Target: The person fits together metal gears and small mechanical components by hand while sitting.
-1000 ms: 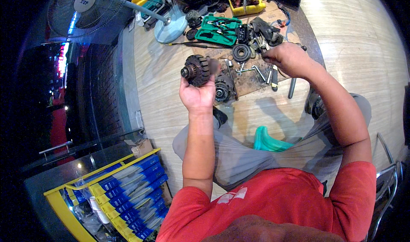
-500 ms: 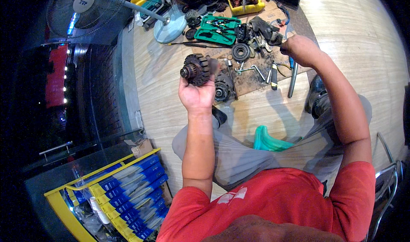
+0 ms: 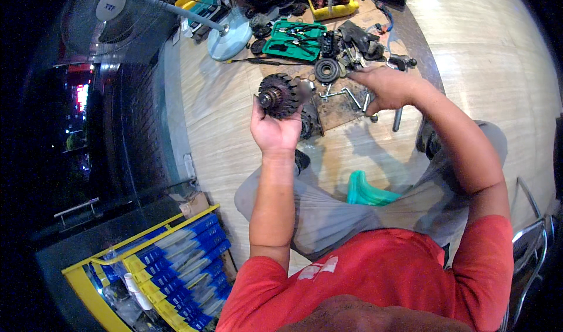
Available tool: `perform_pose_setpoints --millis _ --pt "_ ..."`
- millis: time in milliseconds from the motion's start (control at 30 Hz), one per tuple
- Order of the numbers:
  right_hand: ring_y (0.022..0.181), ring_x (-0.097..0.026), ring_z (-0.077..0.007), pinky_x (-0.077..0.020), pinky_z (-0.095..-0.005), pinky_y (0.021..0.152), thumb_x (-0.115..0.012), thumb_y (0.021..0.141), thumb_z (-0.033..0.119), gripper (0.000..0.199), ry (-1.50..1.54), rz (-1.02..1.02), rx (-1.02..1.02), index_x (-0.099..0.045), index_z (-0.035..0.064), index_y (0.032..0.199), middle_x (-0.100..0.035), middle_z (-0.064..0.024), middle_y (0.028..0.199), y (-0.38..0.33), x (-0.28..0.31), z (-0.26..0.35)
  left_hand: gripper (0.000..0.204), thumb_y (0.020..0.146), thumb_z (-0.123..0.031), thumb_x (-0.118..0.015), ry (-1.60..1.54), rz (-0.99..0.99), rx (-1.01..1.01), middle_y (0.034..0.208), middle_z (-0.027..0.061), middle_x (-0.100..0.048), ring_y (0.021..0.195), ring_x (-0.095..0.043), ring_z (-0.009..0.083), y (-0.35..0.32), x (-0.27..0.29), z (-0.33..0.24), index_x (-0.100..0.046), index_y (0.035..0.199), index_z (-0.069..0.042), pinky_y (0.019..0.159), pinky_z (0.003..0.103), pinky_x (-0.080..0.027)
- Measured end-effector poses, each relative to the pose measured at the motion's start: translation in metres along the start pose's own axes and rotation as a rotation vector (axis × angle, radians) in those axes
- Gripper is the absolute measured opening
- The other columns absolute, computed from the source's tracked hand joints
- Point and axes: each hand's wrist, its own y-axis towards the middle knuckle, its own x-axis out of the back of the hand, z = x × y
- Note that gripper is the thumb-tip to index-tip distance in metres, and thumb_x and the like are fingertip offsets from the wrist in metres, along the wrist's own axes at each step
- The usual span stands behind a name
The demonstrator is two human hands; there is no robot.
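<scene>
My left hand [image 3: 275, 134] is closed around a dark, greasy toothed rotor [image 3: 282, 95] with a short ridged shaft end, held up above the floor. Its far end is blurred. My right hand [image 3: 390, 87] is open, fingers spread, over the tools on a cardboard sheet [image 3: 340, 114], with nothing seen in it. Near its fingertips lie a bent metal wrench [image 3: 352, 96] and a black ring-shaped part [image 3: 326, 70]. Another dark round part [image 3: 308, 124] sits partly hidden behind my left hand. A metal bar [image 3: 397, 120] shows below my right wrist.
Beyond my hands are a green tool case [image 3: 295, 39] with pliers, dark gloves [image 3: 362, 39] and a yellow container [image 3: 333, 4]. A fan base [image 3: 230, 43] stands at far left. A green plastic piece [image 3: 366, 190] lies between my legs, and a yellow rack [image 3: 158, 273] stands near left.
My right hand has moved left and nearer over the tools, going from closed to spread fingers. My left hand has shifted slightly right, and the rotor is turned with its toothed face showing more.
</scene>
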Motion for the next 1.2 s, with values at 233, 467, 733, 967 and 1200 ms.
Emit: perform_pose_setpoints --millis 233,467,733,967,1200 --pt "0.102 -0.058 -0.0413 -0.0466 -0.0456 0.087 -0.070 0.080 0.030 0.053 0.391 -0.108 0.150 -0.053 -0.0028 0.119 -0.061 -0.0266 0.108 0.019 -0.016 0.047 0.050 0.099 -0.038 -0.033 0.165 -0.061 0.019 0.127 0.0194 -0.055 0.120 -0.050 0.0381 -0.005 -0.001 0.018 -0.050 0.127 0.001 0.106 0.055 -0.036" --pt "0.070 -0.062 -0.0320 -0.0485 -0.0417 0.067 -0.061 0.089 0.021 0.024 0.550 -0.158 0.173 -0.061 -0.0025 0.096 -0.063 -0.0192 0.075 0.020 -0.021 0.047 0.048 0.100 -0.038 -0.035 0.232 0.027 0.060 0.121 0.0151 -0.060 0.113 -0.056 0.0306 -0.010 -0.003 0.019 -0.053 0.123 0.000 0.102 0.046 -0.041" --pt "0.082 -0.063 -0.0404 -0.0494 -0.0475 0.074 -0.060 0.086 0.023 0.023 0.380 -0.179 0.119 -0.067 0.0020 0.092 -0.065 -0.0232 0.083 0.017 -0.016 0.042 0.043 0.100 -0.034 -0.036 0.247 0.029 0.088 0.120 0.0132 -0.061 0.111 -0.057 0.0287 -0.012 0.000 0.019 -0.055 0.122 -0.002 0.102 0.046 -0.041" --pt "0.080 -0.062 -0.0400 -0.0502 -0.0485 0.073 -0.059 0.088 0.025 0.021 0.205 -0.390 -0.055 -0.069 0.0065 0.089 -0.065 -0.0202 0.082 0.018 0.000 0.019 0.043 0.100 -0.031 -0.036 0.304 0.060 0.126 0.121 0.0166 -0.059 0.114 -0.055 0.0325 -0.006 0.011 0.012 -0.053 0.122 0.001 0.103 0.049 -0.039" --pt "0.080 -0.062 -0.0398 -0.0490 -0.0477 0.072 -0.058 0.089 0.025 0.022 0.189 -0.507 -0.072 -0.069 0.0060 0.093 -0.065 -0.0203 0.083 0.005 0.021 0.015 0.041 0.100 -0.028 -0.034 0.404 0.055 0.153 0.121 0.0178 -0.059 0.111 -0.057 0.0320 -0.006 0.014 0.017 -0.053 0.121 0.002 0.101 0.048 -0.042"
